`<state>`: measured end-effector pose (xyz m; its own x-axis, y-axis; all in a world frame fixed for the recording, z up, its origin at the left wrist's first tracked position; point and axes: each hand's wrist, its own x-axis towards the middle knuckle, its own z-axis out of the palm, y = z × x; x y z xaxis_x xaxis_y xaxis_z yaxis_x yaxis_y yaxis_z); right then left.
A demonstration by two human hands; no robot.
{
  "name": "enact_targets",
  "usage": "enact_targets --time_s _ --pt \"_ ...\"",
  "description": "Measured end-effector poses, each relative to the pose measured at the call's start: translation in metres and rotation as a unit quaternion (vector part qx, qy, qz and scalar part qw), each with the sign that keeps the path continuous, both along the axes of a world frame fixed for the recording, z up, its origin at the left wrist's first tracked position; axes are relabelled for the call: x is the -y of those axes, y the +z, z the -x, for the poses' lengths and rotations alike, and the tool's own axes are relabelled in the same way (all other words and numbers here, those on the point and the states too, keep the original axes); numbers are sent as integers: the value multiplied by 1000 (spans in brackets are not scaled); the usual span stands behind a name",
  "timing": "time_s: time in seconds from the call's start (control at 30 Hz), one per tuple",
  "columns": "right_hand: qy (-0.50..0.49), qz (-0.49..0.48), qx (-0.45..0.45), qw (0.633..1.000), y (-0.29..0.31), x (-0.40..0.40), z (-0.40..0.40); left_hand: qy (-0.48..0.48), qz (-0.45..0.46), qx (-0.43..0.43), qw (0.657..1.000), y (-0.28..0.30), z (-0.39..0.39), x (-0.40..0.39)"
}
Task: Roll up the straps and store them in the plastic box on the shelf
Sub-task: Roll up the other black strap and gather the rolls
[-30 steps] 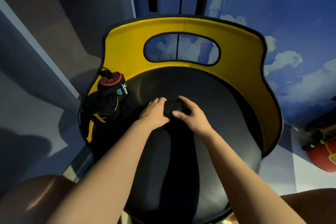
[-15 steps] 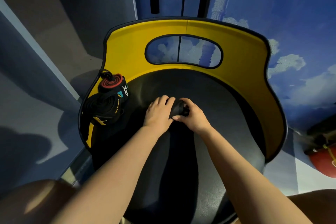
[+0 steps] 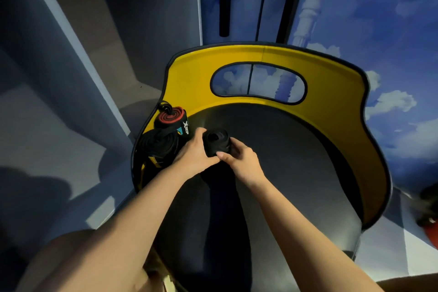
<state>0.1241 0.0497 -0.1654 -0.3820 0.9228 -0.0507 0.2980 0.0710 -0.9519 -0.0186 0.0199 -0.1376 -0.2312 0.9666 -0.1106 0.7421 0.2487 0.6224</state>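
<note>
Head: hands (image 3: pixel 196 152) (both) round strap roll (image 3: pixel 216 141)

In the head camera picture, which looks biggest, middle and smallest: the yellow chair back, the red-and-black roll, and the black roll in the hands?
1. Yellow chair back, by far the largest.
2. and 3. Black roll and red-and-black roll look about alike; I would not rank them.

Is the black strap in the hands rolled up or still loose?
Rolled up: black strap forms a tight coil, held by left hand and right hand.

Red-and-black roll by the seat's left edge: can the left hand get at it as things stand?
Probably not right away: the left hand is gripping the black strap roll. The red-and-black roll lies uncovered just beyond its knuckles.
</note>
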Motion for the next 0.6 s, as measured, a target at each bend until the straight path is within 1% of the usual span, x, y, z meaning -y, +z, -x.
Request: enact_targets --time_s 0.1,0.2,0.27,0.3,0.33,0.4,0.43,0.5,0.6 --pt "42 -47 63 996 6 -6 22 -4 8 -24 1000 7 21 -1" --pt "55 -65 83 993 8 -12 42 2 12 -78 997 10 38 -7" --pt "60 -67 94 992 9 -17 53 2 2 -95 996 11 45 -10" --pt "64 -65 104 990 8 -19 57 2 -1 -119 993 11 48 -10" --pt "73 -63 115 989 8 -21 62 -1 -2 -163 987 10 50 -10" --pt "90 -55 140 985 5 -24 67 -17 -8 -260 965 5 55 -10" --pt "91 -52 150 983 3 -26 69 -24 -10 -288 957 3 57 -10" --pt "90 -41 162 982 1 -28 70 -34 -10 -306 951 -1 58 -10" --pt "101 -17 179 978 3 -27 70 -32 -2 -306 951 -3 57 -11"
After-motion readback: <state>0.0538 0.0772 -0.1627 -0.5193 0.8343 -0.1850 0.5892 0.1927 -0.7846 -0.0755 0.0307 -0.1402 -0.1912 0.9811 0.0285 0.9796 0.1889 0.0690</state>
